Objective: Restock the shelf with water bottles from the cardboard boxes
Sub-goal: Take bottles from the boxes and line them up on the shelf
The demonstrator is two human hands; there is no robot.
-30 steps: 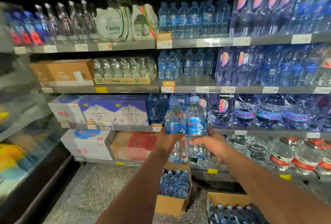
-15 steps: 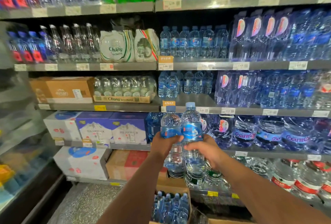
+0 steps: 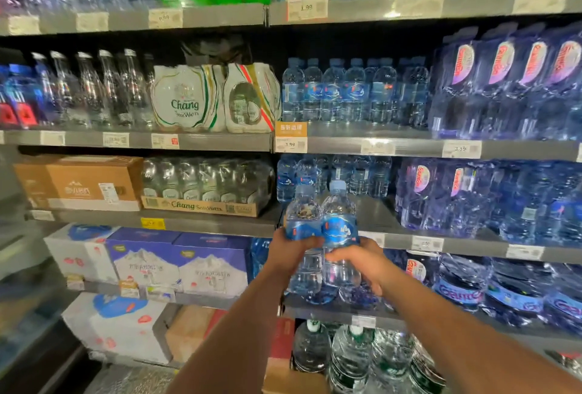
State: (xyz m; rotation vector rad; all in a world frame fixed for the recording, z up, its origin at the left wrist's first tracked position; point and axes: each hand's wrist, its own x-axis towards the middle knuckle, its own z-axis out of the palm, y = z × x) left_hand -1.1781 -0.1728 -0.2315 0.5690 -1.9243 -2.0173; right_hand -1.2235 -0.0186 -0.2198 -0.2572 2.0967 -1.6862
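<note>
I hold two clear water bottles with blue labels side by side and upright in front of the shelves. My left hand (image 3: 291, 253) grips the left bottle (image 3: 303, 220) around its middle. My right hand (image 3: 362, 263) grips the right bottle (image 3: 338, 214) the same way. Both bottle tops reach the level of a grey shelf (image 3: 374, 214) that carries a short row of the same bottles (image 3: 333, 174) at its back, with bare shelf in front of them. The cardboard boxes are out of view.
Wrapped multipacks of water (image 3: 491, 198) fill the right side of that shelf. A tray of Chang soda water (image 3: 204, 185) and a brown carton (image 3: 78, 182) sit to the left. Large water jugs (image 3: 459, 289) stand on the shelf below; more small bottles (image 3: 352, 91) line the shelf above.
Both hands have lifted the two bottles from the lower shelf level up toward the shelf with matching bottles. The view has tilted upward, and the open boxes on the floor have left the frame.
</note>
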